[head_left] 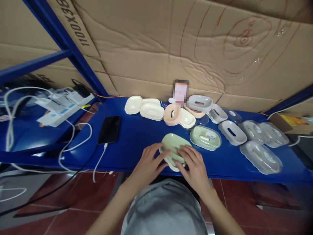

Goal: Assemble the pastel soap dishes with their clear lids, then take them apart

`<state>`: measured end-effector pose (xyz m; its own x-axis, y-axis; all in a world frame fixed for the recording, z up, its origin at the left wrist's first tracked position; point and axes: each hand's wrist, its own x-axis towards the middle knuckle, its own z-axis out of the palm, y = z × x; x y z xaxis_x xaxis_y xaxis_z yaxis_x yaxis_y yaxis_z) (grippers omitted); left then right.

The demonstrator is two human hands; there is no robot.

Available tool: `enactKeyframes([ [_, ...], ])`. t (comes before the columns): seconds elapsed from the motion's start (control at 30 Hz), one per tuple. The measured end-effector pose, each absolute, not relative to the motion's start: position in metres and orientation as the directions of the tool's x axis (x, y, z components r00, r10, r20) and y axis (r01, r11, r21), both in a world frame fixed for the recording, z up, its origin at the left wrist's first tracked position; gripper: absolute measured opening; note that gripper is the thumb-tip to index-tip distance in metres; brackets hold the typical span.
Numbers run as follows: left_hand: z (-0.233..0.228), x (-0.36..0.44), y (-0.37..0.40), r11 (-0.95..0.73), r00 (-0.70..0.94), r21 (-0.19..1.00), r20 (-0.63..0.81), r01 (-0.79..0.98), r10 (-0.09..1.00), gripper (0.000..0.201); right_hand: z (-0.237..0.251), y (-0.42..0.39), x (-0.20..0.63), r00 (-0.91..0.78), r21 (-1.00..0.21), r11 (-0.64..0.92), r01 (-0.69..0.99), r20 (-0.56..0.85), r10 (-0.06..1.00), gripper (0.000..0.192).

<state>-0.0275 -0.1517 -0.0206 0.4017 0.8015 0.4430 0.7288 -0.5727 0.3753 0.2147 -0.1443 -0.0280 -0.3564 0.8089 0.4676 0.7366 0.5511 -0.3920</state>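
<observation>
A green soap dish with a paler rim below it lies at the front of the blue table, between my two hands. My left hand grips its left side, thumb and fingers bent over the edge. On the opposite side, my right hand holds it with curled fingers, partly hiding the inside. Just beyond my right hand sits another green soap dish under a clear cover with a round sticker.
Cream dishes, a peach dish and grey dishes stand farther back. Covered grey dishes are at right. A black phone with a white cable lies left, near a power strip. Cardboard walls the back.
</observation>
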Motion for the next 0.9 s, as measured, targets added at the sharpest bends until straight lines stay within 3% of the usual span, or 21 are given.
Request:
enactKeyframes([
  [0.1, -0.019, -0.037, -0.144, -0.571, 0.431, 0.295, 0.424, 0.766, 0.797, 0.058, -0.023, -0.147, 0.211, -0.447, -0.319, 0.602, 0.732, 0.443, 0.777, 0.046],
  [0.23, -0.021, -0.041, -0.139, -0.621, 0.521, 0.269, 0.361, 0.736, 0.774, 0.050, -0.017, -0.155, 0.212, -0.522, -0.228, 0.640, 0.733, 0.415, 0.745, 0.052],
  [0.33, -0.023, -0.041, -0.138, -0.614, 0.522, 0.293, 0.337, 0.732, 0.783, 0.048, -0.016, -0.163, 0.212, -0.540, -0.203, 0.644, 0.737, 0.396, 0.743, 0.045],
  [0.67, -0.022, -0.039, -0.139, -0.545, 0.450, 0.250, 0.350, 0.800, 0.822, 0.037, -0.029, -0.163, 0.205, -0.554, -0.266, 0.655, 0.707, 0.366, 0.747, 0.048],
  [0.8, -0.015, -0.053, -0.128, -0.587, 0.471, 0.343, 0.367, 0.733, 0.803, 0.030, -0.031, -0.153, 0.216, -0.572, -0.317, 0.663, 0.679, 0.339, 0.747, 0.051],
  [0.9, -0.003, -0.062, -0.105, -0.539, 0.379, 0.391, 0.416, 0.746, 0.827, 0.031, -0.031, -0.144, 0.223, -0.524, -0.334, 0.622, 0.708, 0.343, 0.780, 0.064],
])
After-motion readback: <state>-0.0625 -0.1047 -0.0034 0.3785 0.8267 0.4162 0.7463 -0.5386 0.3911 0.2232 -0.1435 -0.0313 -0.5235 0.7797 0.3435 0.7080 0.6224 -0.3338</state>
